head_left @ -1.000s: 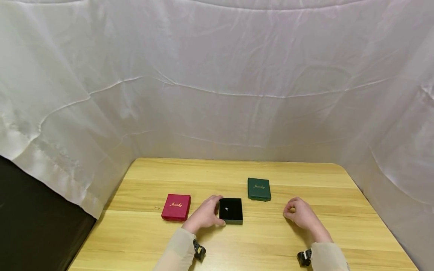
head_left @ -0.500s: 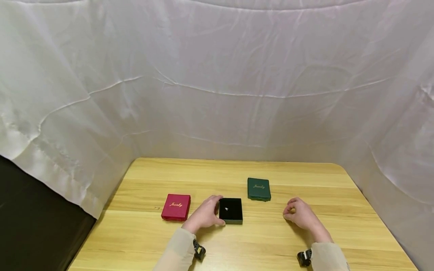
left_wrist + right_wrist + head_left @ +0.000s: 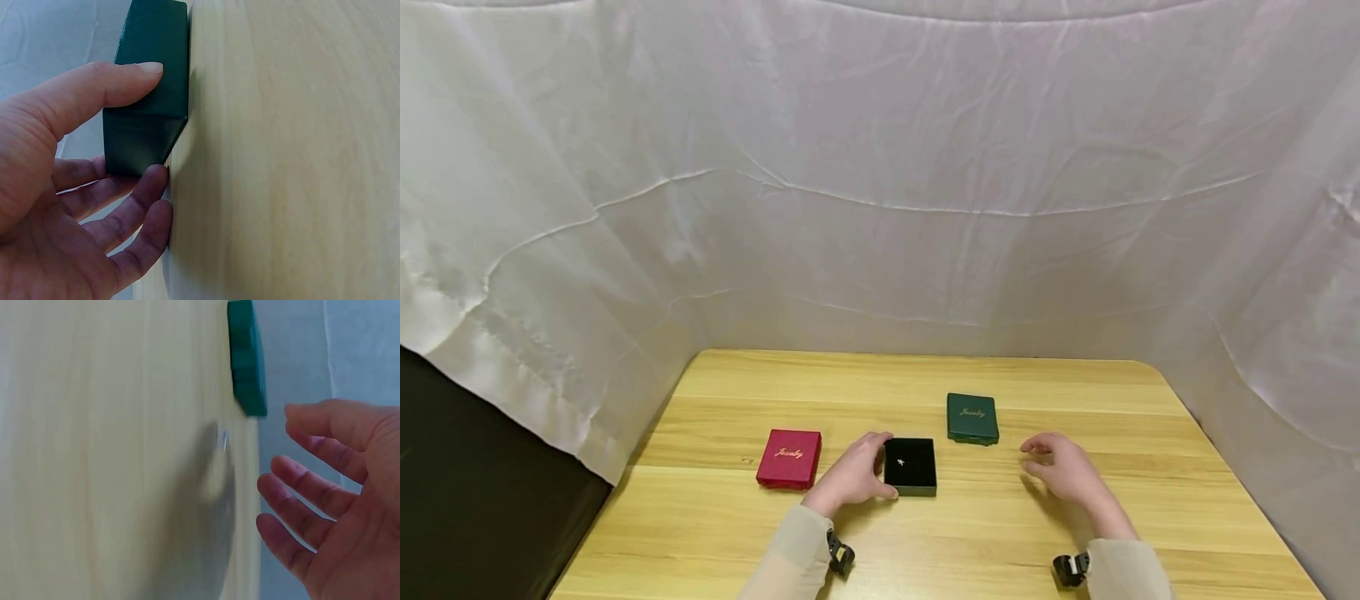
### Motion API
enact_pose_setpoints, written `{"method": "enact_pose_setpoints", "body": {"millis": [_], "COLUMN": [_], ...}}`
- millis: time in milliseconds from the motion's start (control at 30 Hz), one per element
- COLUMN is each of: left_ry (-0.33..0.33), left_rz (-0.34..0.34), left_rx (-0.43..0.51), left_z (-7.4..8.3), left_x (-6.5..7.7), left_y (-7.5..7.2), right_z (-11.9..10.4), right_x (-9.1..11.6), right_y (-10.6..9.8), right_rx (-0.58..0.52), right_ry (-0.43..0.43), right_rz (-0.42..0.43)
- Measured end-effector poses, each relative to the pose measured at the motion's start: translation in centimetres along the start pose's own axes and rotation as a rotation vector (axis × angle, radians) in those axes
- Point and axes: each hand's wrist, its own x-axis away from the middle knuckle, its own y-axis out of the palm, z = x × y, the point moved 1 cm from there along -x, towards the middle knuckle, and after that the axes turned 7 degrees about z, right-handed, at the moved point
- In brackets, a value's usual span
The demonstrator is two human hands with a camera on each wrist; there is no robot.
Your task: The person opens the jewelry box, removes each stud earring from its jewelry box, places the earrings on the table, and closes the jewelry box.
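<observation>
My left hand (image 3: 850, 477) holds the dark green jewelry box (image 3: 919, 468) by its left end, thumb on the near side and fingers at the far corner. The box is uncovered, and on its black lining sits a tiny silver star-shaped piece (image 3: 901, 462). In the left wrist view, the thumb lies flat along the green wall (image 3: 156, 37). My right hand (image 3: 1063, 471) hovers over the table to the right, its fingers apart and loosely bent, holding nothing. Below it in the right wrist view, a small shiny piece (image 3: 224, 439) lies on the wood, too blurred to identify.
A green lid (image 3: 972, 418) marked "Jewelry" lies behind and right of the uncovered box. To the left sits a red jewelry box (image 3: 789, 459), its top on. The wooden table (image 3: 970, 550) is enclosed by pale curtains (image 3: 880, 258) at the back and sides.
My right hand has parted its pinched thumb and fingers and shifted slightly up and left. The left hand and the boxes stay where they were.
</observation>
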Motion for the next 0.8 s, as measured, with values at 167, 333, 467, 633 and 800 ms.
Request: {"method": "enact_pose_setpoints", "body": {"millis": [167, 333, 467, 633, 800], "left_ry": [-0.004, -0.005, -0.01, -0.007, -0.004], "left_rz": [0.001, 0.001, -0.002, -0.004, -0.008], "left_rx": [-0.002, 0.004, 0.003, -0.001, -0.003], "left_z": [0.0, 0.0, 0.0, 0.0, -0.1], "left_x": [0.0, 0.1, 0.1, 0.0, -0.1], "left_y": [0.0, -0.1, 0.0, -0.1, -0.1], "right_z": [-2.1, -4.5, -6.2, -8.1, -9.4], "right_x": [-0.4, -0.9, -1.2, -1.8, -2.2], "right_y": [1.7, 3.6, 5.3, 7.3, 8.8], "right_rx": [-0.04, -0.071, -0.073, -0.073, -0.059], "right_ry": [-0.047, -0.111, -0.165, -0.232, -0.268], "right_rz": [-0.006, -0.031, -0.059, -0.051, -0.065]}}
